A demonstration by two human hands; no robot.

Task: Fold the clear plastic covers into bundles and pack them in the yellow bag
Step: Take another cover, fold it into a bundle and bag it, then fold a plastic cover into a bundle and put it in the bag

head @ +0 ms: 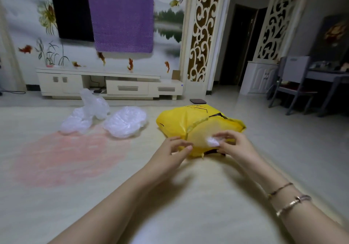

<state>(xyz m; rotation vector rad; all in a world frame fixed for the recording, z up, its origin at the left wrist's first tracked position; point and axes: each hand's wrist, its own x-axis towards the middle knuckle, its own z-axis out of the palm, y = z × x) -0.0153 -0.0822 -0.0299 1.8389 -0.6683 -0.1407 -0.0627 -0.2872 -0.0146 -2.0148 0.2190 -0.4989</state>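
Nearest the camera, both forearms reached forward over the pale floor; the right wrist wore two thin bracelets [289, 198]. The left hand [174, 147] sat at the near edge of the yellow bag [181, 122], fingers curled and seemingly pinching the bag's mouth, though blur made the contact uncertain; the right hand [231, 143] had its fingers curled round a small white bundle [213, 141] of folded plastic, held right at the opening of the bag. By my judgement this bundle was on the point of going in, so one cover at least was folded but not clearly packed; whether the bag already held others could not be told from its puffed shape. Farther off to the left, well apart from the bag, a heap of clear plastic covers [125, 122] lay on the floor with a second crumpled heap [85, 115] just beside it; these looked unfolded, so most of the work remained. Beyond them stood the low white TV cabinet [75, 81] against the wall.
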